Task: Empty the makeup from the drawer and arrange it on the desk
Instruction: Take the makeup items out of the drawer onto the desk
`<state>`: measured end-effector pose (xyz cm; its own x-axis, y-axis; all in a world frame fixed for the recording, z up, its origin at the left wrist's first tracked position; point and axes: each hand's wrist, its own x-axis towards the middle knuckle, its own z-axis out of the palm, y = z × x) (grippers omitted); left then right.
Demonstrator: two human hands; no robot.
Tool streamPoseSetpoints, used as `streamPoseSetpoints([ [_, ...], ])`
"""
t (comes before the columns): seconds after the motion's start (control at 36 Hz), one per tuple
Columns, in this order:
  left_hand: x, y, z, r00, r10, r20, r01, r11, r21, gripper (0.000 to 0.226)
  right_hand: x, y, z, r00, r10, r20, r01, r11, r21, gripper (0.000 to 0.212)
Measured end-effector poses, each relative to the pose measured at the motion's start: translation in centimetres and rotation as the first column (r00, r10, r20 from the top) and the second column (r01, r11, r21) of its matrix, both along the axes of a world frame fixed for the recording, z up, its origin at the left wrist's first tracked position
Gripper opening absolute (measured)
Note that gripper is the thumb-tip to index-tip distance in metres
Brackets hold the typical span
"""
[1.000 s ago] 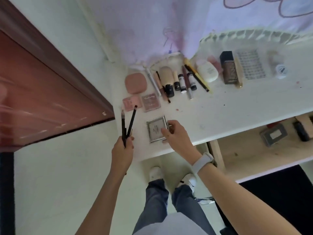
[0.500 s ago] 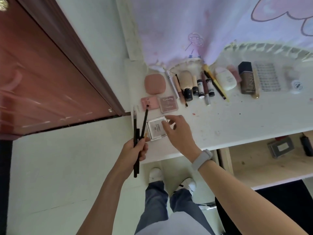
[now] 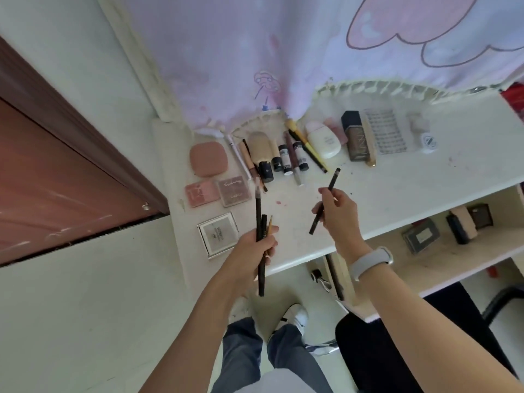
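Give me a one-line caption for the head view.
Left hand grips several thin black makeup pencils; right hand holds one black pencil above the white desk.

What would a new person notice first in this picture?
Most likely the two hands over the desk: the left hand grips several dark pencils, the right hand holds one dark pencil. Behind them, makeup lies in a row near the pink curtain, with a silver compact at the front left corner.

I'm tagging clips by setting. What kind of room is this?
Probably a bedroom or dorm corner, at a vanity-style white desk. Makeup lies in rows on it, among it a pink compact and a foundation bottle, and a pastel cartoon curtain hangs behind.
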<state>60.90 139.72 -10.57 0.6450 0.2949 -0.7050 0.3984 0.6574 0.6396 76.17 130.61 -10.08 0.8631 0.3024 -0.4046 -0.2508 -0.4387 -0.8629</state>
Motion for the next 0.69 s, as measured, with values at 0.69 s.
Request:
streamPoseSetpoints([
  [0.69,20.9,-9.4,-0.6,0.983,0.166,-0.079,-0.157,0.982,0.106,0.018,11.9,-10.4,-3.5,0.923,0.317,0.219,-0.245,0.921,-0.304,0.031],
])
